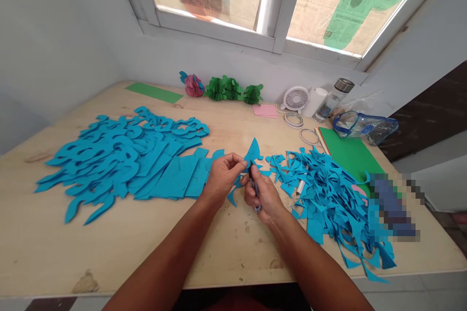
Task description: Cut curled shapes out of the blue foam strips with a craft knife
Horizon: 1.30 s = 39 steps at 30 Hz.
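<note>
Pinched in my left hand [226, 175] is a small piece of blue paper [253, 151] with a pointed top. My right hand [265, 195] is closed around the grey handles of a pair of scissors [254, 189], whose dark blades point up at the paper. Just left of my left hand lie overlapping blue paper sheets [175, 178]. Beyond them spreads a large heap of curvy blue paper cutouts [105, 148]. A pile of blue paper scraps [339, 194] lies to the right of my right hand, with a white marker [300, 186] partly under it.
Along the wall stand green paper decorations [224, 88], a pink paper flower [194, 86], a small white fan [296, 98] and a water bottle [334, 99]. Tape rolls [294, 120], green sheets [353, 153] and a clear pouch [367, 126] lie at the right. A green strip [153, 91] is at back left.
</note>
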{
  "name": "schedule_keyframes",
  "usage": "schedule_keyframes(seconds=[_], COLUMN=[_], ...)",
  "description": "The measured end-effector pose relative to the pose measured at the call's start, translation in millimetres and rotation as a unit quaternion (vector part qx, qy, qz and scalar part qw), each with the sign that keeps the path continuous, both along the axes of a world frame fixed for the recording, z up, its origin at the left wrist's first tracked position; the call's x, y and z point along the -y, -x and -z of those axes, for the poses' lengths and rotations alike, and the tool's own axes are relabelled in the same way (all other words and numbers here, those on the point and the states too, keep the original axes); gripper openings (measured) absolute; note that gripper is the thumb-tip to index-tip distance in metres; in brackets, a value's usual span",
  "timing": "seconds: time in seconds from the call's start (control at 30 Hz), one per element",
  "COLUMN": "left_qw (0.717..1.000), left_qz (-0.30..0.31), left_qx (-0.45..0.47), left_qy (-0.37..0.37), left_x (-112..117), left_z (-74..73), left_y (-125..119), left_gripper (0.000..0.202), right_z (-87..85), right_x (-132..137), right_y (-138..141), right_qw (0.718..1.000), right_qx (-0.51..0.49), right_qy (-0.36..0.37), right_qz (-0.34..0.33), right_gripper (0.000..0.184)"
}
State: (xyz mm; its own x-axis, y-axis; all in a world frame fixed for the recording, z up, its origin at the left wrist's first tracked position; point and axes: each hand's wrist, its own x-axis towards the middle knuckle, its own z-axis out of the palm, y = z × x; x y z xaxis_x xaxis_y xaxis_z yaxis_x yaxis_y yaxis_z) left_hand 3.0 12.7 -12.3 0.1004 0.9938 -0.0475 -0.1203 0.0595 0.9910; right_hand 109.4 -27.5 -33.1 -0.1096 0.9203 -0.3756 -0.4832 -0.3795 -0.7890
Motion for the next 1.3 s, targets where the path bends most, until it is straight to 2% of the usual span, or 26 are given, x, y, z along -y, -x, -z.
schedule_keyframes(seconds=[0.2,0.53,0.9,1.13,1.3], left_qw=[1.000,1.000,1.000,1.000,1.000], left_qz=[0.010,-0.008,-0.022,0.000,-0.020], left_qx=[0.011,-0.005,0.015,0.013,0.008], left_qy=[0.008,-0.010,0.005,0.014,0.003], left_x=[-0.3,-0.2,-0.8,2.9,1.7], left_z=[0.6,1.0,0.4,-0.9,1.0], left_y=[-0.5,-0.5,0.0,-3.3,-2.4], left_gripper=[0.016,0.016,0.014,0.019,0.017], right_z=[0.6,3.8,2.8,3.6,3.4], right_x=[0.1,0.3,1.1,0.3,0.8], right_y=[-0.1,1.4,3.2,2.7,3.2], right_qw=[1.000,1.000,1.000,1.000,1.000], right_qx=[-0.006,-0.008,-0.010,-0.022,-0.020], right_qy=[-0.005,-0.004,0.007,0.009,0.009], right_qz=[0.005,0.010,-0.004,0.013,0.005], right_gripper=[0.047,0.047,0.048,0.048,0.047])
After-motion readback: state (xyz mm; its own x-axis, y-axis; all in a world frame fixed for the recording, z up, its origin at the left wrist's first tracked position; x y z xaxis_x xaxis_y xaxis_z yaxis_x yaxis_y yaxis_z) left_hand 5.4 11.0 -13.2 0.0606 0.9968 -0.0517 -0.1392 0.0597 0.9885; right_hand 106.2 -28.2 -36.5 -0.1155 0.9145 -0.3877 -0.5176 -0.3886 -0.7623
